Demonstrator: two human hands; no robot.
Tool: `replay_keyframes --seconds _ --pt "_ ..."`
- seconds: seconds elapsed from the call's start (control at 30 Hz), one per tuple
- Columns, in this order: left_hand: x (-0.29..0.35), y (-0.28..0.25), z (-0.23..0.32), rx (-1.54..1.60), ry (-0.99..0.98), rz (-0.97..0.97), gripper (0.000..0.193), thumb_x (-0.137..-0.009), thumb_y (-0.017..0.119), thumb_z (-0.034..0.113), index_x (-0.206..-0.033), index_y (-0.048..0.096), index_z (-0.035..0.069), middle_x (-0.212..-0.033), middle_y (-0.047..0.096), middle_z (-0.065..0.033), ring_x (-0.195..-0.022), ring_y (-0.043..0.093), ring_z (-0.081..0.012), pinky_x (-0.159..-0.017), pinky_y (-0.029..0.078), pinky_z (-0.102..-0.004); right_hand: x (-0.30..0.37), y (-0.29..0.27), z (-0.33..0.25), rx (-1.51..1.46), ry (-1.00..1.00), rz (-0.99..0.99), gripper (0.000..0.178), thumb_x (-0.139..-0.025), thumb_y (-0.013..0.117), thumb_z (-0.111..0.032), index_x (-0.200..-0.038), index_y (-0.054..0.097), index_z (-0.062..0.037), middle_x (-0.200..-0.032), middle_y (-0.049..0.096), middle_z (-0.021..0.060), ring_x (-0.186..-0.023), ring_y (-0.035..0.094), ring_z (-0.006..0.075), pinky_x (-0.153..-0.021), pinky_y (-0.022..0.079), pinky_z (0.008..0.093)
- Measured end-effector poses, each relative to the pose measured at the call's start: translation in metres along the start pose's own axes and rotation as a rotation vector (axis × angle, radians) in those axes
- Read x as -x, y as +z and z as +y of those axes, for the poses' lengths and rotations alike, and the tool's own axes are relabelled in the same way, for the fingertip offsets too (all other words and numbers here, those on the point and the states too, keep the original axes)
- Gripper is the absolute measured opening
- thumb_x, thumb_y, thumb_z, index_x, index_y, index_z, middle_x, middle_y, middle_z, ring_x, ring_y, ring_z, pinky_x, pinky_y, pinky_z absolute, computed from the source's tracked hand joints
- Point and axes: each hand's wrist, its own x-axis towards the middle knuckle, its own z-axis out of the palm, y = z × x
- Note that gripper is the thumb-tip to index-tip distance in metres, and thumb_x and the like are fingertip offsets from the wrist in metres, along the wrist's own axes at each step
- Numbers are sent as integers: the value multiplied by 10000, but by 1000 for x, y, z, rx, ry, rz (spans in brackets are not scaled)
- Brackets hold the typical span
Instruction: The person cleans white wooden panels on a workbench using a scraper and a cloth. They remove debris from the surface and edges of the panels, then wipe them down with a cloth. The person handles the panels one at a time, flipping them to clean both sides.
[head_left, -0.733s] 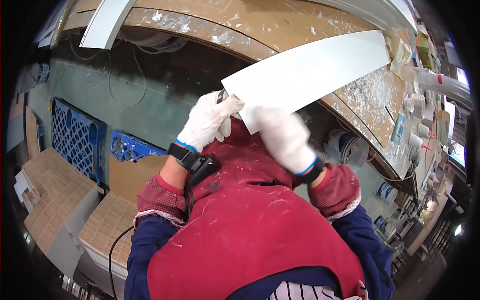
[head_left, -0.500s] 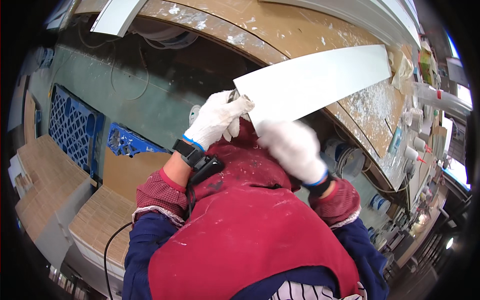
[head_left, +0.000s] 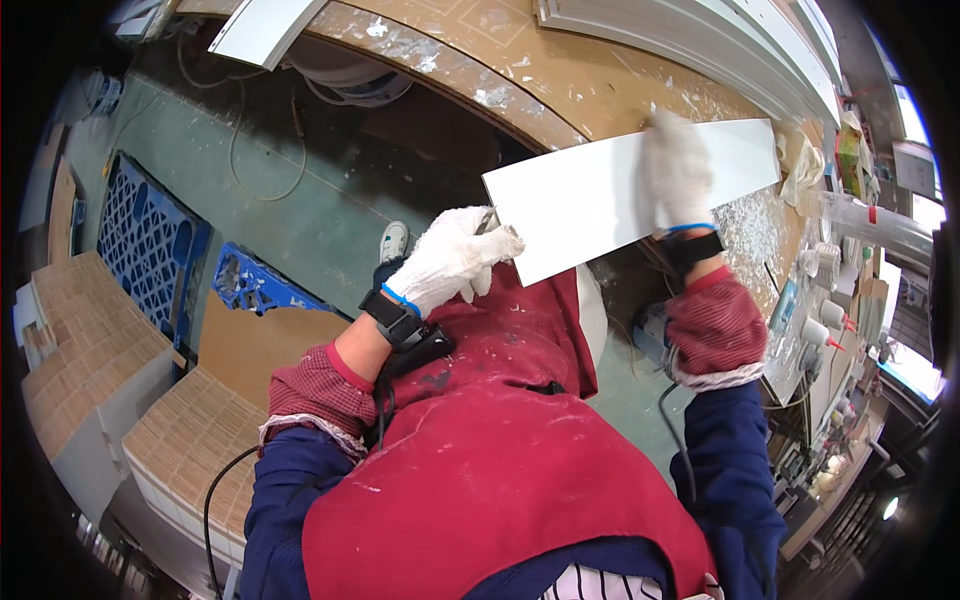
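Observation:
A long white panel (head_left: 570, 205), slightly curved in outline, reaches from in front of my body out over the workbench. My left hand (head_left: 455, 255), in a white knit glove, is closed at the panel's near left end, thumb and fingers pinched at its edge. A small greyish bit shows between those fingers, too little of it to name. Over the panel's farther half is my right hand (head_left: 680, 175), also gloved in white. Motion smears its fingers, so I cannot make out their shape or whether anything is under them.
The paint-spattered workbench (head_left: 460, 75) carries white mouldings (head_left: 690, 50) at the back. Squeeze bottles (head_left: 815, 332) with red tips stand at the right. A blue plastic pallet (head_left: 150, 245) and stacked wood-patterned boards (head_left: 95, 335) are at the left. A cable hangs under the bench.
My right hand has swept from the panel's near end up and right along it to the farther half. The panel's near end and my left hand have shifted slightly right and toward me.

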Motion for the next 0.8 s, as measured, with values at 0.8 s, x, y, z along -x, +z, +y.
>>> replay_keyframes --seconds 0.8 --pt "-10 15 1 -168 -30 166 238 -839 643 243 -881 562 24 -514 519 -28 -342 449 -120 -307 327 -251 61 -22 -26 -320 -143 75 269 -817 636 -87 -1085 632 -70 -920 644 111 -848 639 295 -735 529 366"
